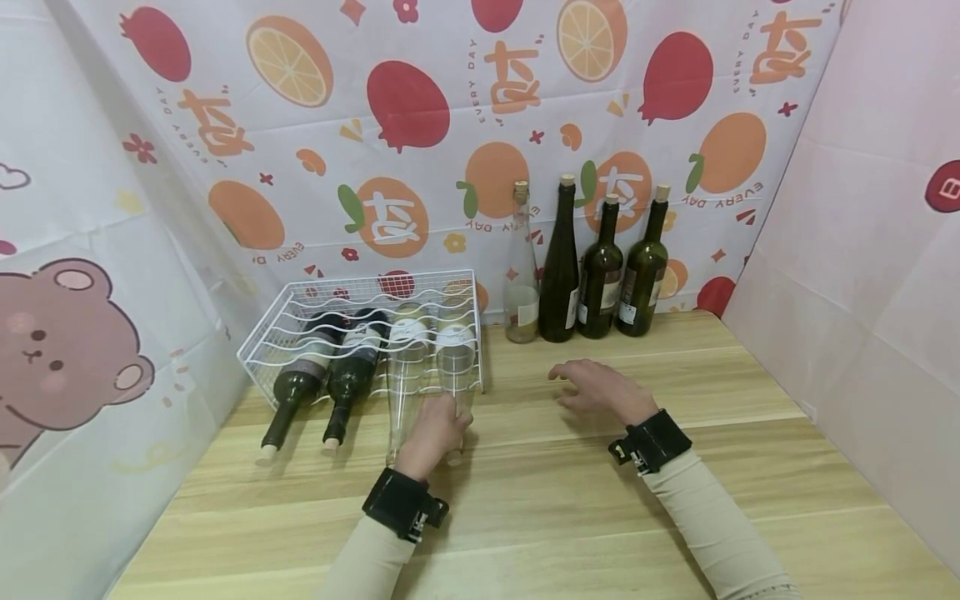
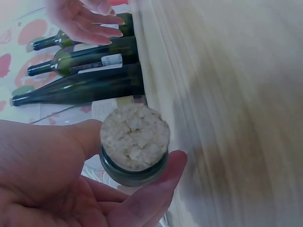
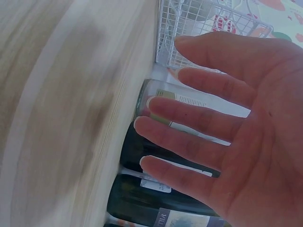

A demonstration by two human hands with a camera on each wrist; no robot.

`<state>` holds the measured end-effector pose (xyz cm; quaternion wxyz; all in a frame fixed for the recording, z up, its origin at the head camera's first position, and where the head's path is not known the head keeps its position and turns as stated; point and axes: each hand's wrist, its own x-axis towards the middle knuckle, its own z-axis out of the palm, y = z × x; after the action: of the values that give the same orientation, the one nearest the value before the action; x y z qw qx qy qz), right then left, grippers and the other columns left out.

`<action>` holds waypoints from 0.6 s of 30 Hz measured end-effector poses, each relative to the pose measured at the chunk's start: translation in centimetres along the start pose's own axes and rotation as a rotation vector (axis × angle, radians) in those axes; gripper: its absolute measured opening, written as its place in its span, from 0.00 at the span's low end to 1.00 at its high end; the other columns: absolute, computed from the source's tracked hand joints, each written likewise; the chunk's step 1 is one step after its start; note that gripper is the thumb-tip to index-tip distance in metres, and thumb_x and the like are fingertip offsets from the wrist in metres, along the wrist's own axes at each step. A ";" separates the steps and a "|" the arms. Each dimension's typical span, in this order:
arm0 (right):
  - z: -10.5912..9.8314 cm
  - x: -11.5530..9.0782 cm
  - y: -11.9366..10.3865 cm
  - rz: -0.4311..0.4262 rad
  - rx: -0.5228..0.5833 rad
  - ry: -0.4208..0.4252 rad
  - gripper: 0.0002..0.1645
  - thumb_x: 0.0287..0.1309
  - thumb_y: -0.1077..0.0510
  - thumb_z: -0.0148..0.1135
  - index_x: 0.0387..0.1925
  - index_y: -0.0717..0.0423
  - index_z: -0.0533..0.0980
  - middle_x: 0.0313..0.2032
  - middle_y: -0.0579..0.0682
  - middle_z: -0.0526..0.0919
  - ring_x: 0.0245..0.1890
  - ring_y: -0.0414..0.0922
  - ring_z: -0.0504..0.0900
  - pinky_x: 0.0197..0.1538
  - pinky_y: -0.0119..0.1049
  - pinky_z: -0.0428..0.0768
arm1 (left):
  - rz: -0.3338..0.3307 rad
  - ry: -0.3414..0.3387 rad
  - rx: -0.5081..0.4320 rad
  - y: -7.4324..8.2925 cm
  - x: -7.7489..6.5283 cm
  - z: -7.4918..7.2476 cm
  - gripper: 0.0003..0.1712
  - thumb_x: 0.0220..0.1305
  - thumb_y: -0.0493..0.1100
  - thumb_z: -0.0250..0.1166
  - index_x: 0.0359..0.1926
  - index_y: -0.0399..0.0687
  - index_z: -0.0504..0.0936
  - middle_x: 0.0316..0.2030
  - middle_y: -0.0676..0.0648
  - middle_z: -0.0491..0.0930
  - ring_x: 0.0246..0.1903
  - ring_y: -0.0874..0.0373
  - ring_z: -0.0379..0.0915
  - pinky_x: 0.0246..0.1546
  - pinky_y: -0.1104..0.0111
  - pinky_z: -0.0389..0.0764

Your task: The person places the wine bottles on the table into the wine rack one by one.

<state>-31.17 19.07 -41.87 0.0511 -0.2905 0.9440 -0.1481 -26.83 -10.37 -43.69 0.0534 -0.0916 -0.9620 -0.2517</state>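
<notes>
My left hand (image 1: 435,429) grips the neck of a clear glass bottle (image 1: 455,367), the rightmost one lying in the white wire rack (image 1: 480,350). Its pale cork (image 2: 135,136) faces the left wrist camera, with thumb and fingers curled around the glass just behind it. Beside it lies a second clear bottle (image 1: 407,367), partly behind the hand. Two dark corked bottles, one left (image 1: 298,379) and one nearer the middle (image 1: 354,375), share the rack. Over the table, my right hand (image 1: 600,387) is held with fingers spread and nothing in it.
Against the patterned cloth at the back stand a clear corked bottle (image 1: 522,292) and three dark green ones, including a tall slim one (image 1: 558,283). The wooden table (image 1: 570,517) meets cloth walls on both sides. Necks of the racked bottles stick out toward me.
</notes>
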 end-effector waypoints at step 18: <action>0.1 0.0 -0.1 -0.002 -0.008 0.004 0.23 0.70 0.56 0.63 0.63 0.59 0.76 0.58 0.60 0.83 0.57 0.56 0.82 0.60 0.52 0.80 | -0.057 -0.121 -0.009 0.2 0.1 -0.7 0.22 0.69 0.39 0.59 0.17 0.48 0.64 0.19 0.48 0.66 0.23 0.53 0.67 0.25 0.64 0.69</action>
<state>-31.13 18.97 -41.91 0.0479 -0.2913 0.9443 -0.1452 -26.88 -10.56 -42.95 -0.0123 -0.0793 -0.9645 -0.2514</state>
